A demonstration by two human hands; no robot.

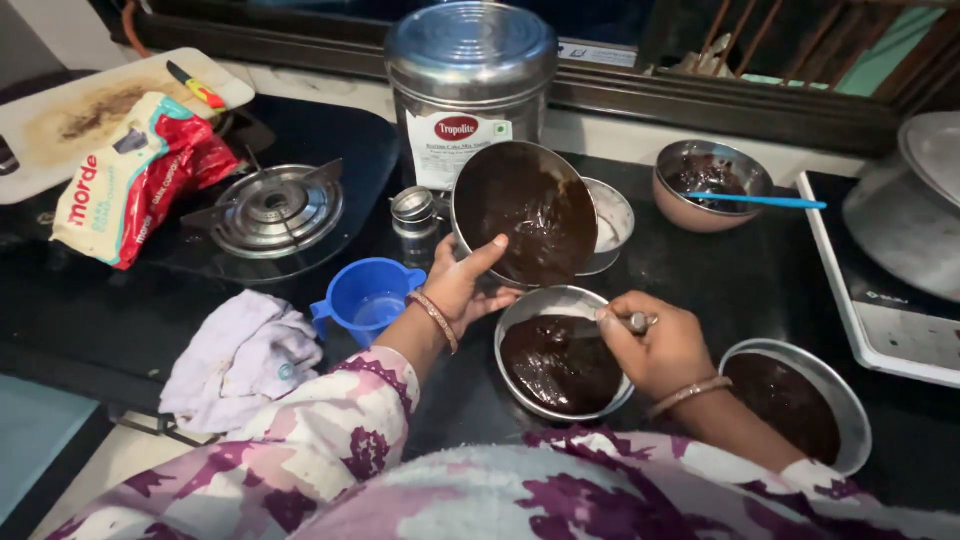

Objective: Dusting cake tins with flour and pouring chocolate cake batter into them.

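My left hand (458, 285) grips the rim of a steel mixing bowl (522, 212), tilted on its side and coated with dark chocolate batter. Below it sits a round steel tin (560, 362) partly filled with the same batter. My right hand (655, 345) is closed on a metal utensil handle (636, 322) over that tin; its working end is hidden. A second round tin (800, 400) of batter stands at the right, partly behind my right forearm.
A large steel canister (468, 85) stands behind the bowl. A steel bowl with a blue spatula (710, 185), a blue measuring cup (368, 298), a cloth (240, 360), a gas burner (275, 208), a red-and-white packet (130, 180) and a cutting board with a knife (70, 110) surround the dark counter.
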